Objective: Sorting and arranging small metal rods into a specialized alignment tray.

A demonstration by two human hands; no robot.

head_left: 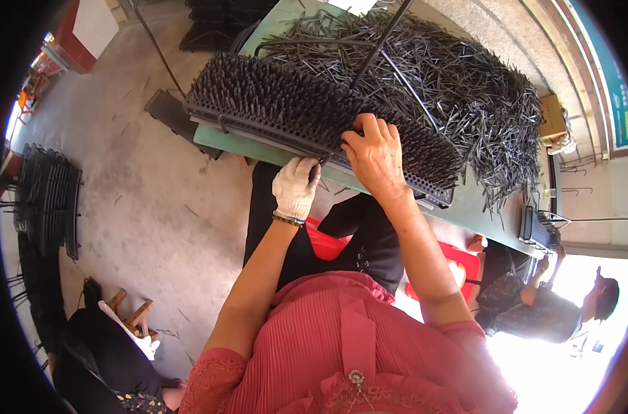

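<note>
A long black perforated rack lies slanting across the front of a green table, its top packed with upright black strips. My left hand, in a white glove, is closed with its fingertips at the rack's near edge. What those fingers hold, if anything, is hidden. My bare right hand reaches over the rack to the right of it. Its fingers are bent and pressed together among the upright strips; whatever they pinch is too small to make out.
Behind the rack, a large heap of loose black strips covers the green table. Thin metal rods rise over it. Another person works at the right. Stacked black racks and a wooden stool stand at the left.
</note>
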